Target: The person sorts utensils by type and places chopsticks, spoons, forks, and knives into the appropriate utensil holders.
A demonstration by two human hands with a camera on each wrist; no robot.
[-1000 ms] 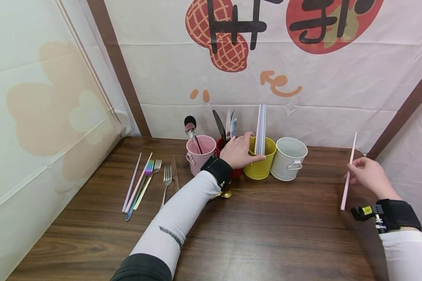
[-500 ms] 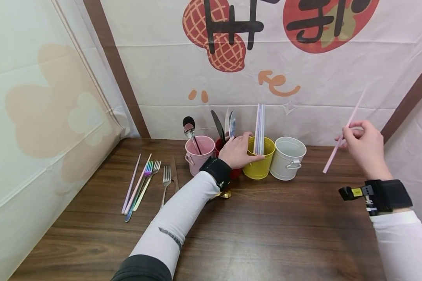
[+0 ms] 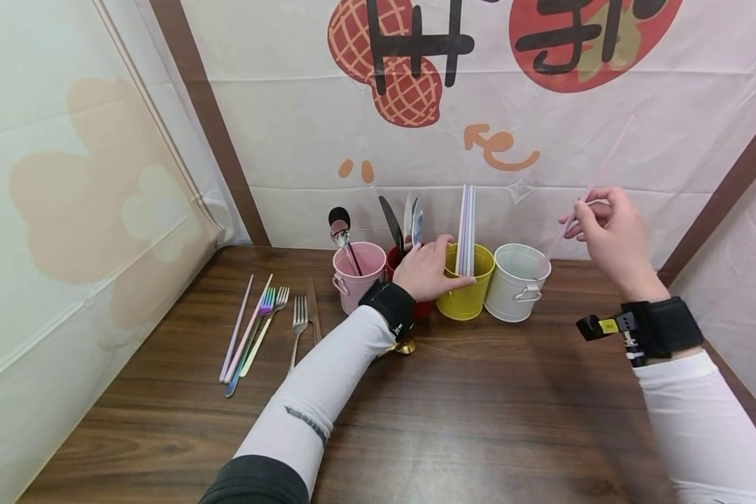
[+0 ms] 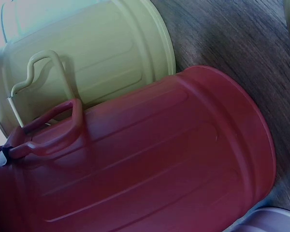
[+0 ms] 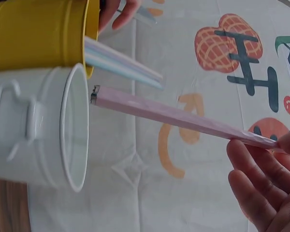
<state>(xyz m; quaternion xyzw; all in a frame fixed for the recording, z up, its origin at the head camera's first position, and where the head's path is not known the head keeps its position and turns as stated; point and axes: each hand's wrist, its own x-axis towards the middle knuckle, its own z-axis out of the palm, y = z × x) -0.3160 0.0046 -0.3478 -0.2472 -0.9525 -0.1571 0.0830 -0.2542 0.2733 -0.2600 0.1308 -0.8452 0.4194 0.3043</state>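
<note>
My right hand [image 3: 617, 234] pinches a pink chopstick [image 5: 169, 113], slanted, its lower end just above the rim of the white bucket [image 3: 509, 299]; its upper end fades against the pale backdrop [image 3: 605, 140]. Just left, pale chopsticks [image 3: 466, 231] stand in the yellow bucket [image 3: 458, 301], their lower ends hidden. My left hand [image 3: 427, 271] touches that bucket's rim, thumb and forefinger spread; its other fingers are mostly hidden, so I can't tell whether it grips. It covers much of the red bucket [image 4: 150, 164]. Nearer, my left forearm cuts off a gold spoon [image 3: 406, 347].
</note>
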